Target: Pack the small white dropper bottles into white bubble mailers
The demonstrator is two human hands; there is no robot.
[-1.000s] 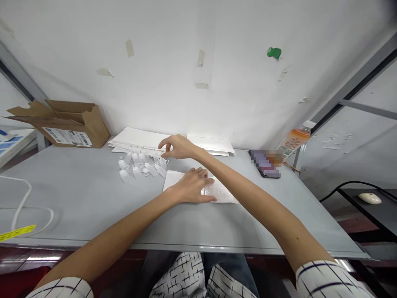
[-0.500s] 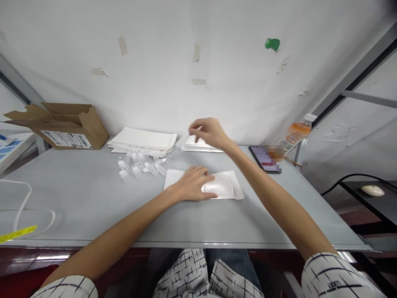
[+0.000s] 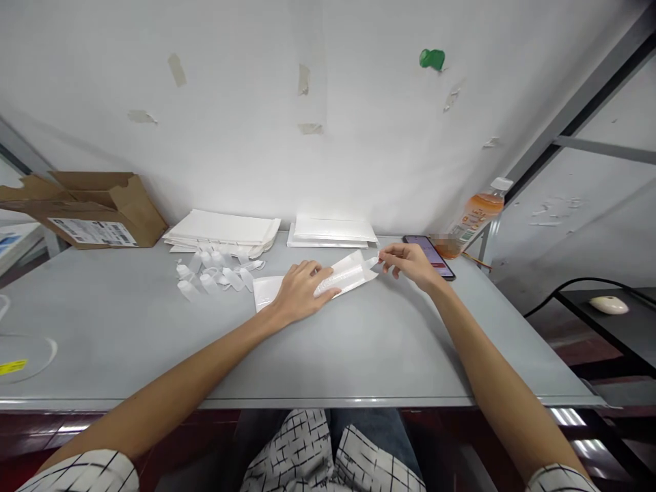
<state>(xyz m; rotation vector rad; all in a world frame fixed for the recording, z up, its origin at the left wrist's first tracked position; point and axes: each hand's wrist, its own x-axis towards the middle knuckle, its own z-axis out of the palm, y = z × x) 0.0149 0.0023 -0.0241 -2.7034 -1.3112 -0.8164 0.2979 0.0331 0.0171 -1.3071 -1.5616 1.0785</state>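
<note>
While the left hand stays pressed on the white padded mailer, I see that the right hand, raised before the wall half a second ago, has come down to the mailer's right end, which now slants away where it lay straighter. On my feed the left thumb and fingers are spread apart across the mailer, so it runs under them and out both sides; the right thumb and fingertips are pinched together on a slim white piece at its mouth, just left of them. Along the grey table I make out a cardboard box well left of the left fingers, loose plastic bits near them, a paper stack behind those, a smaller stack between and behind both hands' fingers, then a phone and orange drink bottle right of the right fingers, and a pale mouse farthest right.
</note>
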